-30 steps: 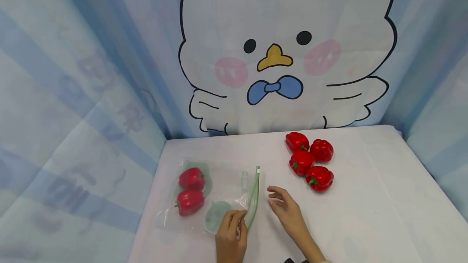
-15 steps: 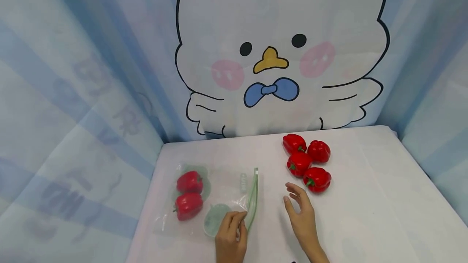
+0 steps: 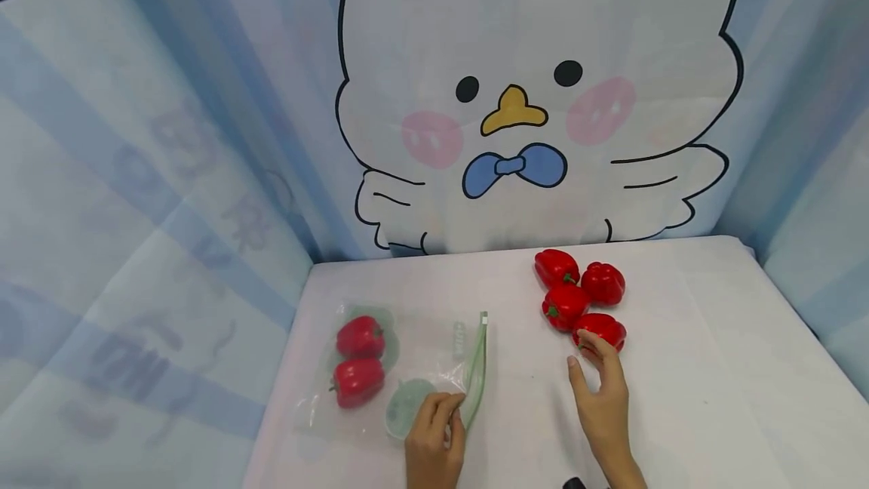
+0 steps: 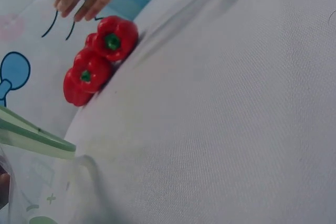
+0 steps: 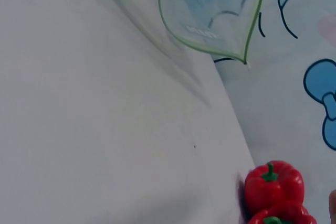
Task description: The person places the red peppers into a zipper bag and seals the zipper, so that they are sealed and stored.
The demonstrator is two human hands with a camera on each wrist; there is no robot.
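Note:
My left hand (image 3: 436, 440) pinches the near end of the green-edged mouth of a clear zip bag (image 3: 424, 334) lying on the left of the table. Two red bell peppers (image 3: 358, 382) are inside the bag. In the right wrist view the bag's mouth (image 5: 197, 47) gapes open. My right hand (image 3: 603, 402) is held with thumb and fingers spread, its fingertips overlapping the nearest red bell pepper (image 3: 606, 323) of a cluster in the head view. The left wrist view shows that hand above the peppers (image 4: 116, 38), with nothing in its grasp.
Behind the nearest pepper, the other red bell peppers (image 3: 565, 306) lie close together near the back of the white table (image 3: 699, 353). A curtain (image 3: 529, 217) with a cartoon bird hangs along the back edge, and more curtain (image 3: 136, 247) hangs at the left.
My right hand has moved right and away from the bag's mouth to the nearest pepper of the cluster. The left hand keeps its pinch on the bag.

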